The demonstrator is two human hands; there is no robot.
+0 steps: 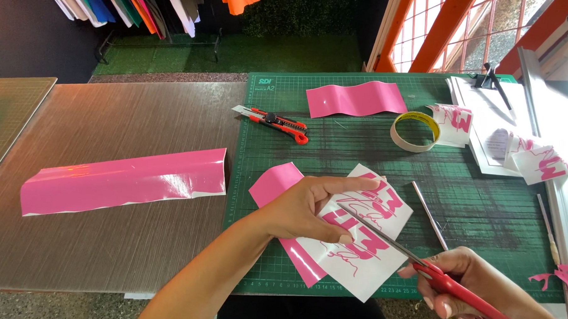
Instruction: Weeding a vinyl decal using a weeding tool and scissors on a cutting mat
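My left hand holds a white sheet with pink cut lettering, a pink backing strip showing beneath it, above the green cutting mat. My right hand grips red-handled scissors. Their blades are open and reach into the sheet between the pink letters. Both hands are at the near edge of the mat.
A long pink vinyl strip lies on the brown table at left. On the mat are a red utility knife, a pink sheet, a tape roll, a thin metal tool, lettered scraps and papers at right.
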